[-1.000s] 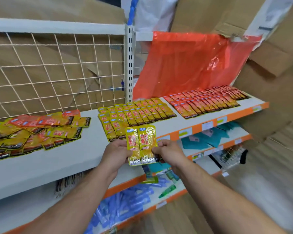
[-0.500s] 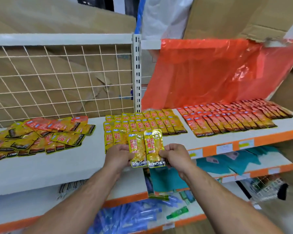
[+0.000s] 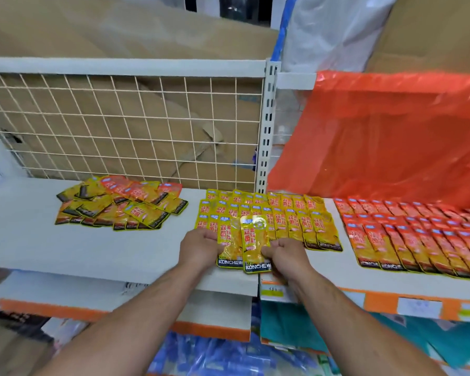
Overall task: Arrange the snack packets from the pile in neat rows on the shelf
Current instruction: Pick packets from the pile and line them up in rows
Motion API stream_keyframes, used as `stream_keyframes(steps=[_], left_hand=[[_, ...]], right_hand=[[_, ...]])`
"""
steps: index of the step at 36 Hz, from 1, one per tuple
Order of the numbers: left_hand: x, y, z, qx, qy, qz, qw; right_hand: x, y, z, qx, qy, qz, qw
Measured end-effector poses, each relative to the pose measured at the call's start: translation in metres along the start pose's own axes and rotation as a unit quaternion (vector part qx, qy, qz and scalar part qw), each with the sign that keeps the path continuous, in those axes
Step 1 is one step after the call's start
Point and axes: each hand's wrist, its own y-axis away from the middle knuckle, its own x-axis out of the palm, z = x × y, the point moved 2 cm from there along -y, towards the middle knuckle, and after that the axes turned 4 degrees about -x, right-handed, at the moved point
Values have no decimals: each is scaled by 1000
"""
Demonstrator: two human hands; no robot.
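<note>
Glossy yellow foil catches the light on the two snack packets (image 3: 242, 248), held overlapping side by side above the front lip of the shelf (image 3: 92, 253). Their tops reach over the nearest of the yellow rows (image 3: 282, 215). The left hand (image 3: 201, 246) pinches the left packet at its 9 o'clock edge and the right hand (image 3: 285, 256) pinches the other at its 3 o'clock edge. Each grip is closed on a packet's side.

These look light, thin and limp, with slick film that will likely slide on the packets beneath. The flat sealed side edges are probably the best hold, since they are stiffer than the filled middle and keep the packet square as it is laid down. A light press at the end should stop it skating.

At 10 o'clock from the hands the unsorted pile (image 3: 120, 204) lies loose and mixed in colour. At 2 o'clock are the finished red rows (image 3: 418, 234). The wire grid (image 3: 120, 126) stands behind at 12.
</note>
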Motion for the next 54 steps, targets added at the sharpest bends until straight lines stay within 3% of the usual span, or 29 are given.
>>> stream_keyframes(steps=[14,30,35,43,48,54], left_hand=[[16,-34,-12,104,-192,-30,975],[20,-40,-8,164,-264,1,951],[12,-36,-7,189,-301,-13,935],[-5,-39,2,306,-335,-53,890],[-17,-38,9,348,-352,-75,866],[-30,-40,16,343,-345,-57,872]], right_hand=[[5,-25,-10,14,46,-10,999],[4,-24,-11,40,31,-46,998],[6,-22,-9,49,14,-40,998],[15,-22,4,55,27,-63,996],[28,-25,18,38,105,-101,989],[33,-22,30,35,294,-110,949]])
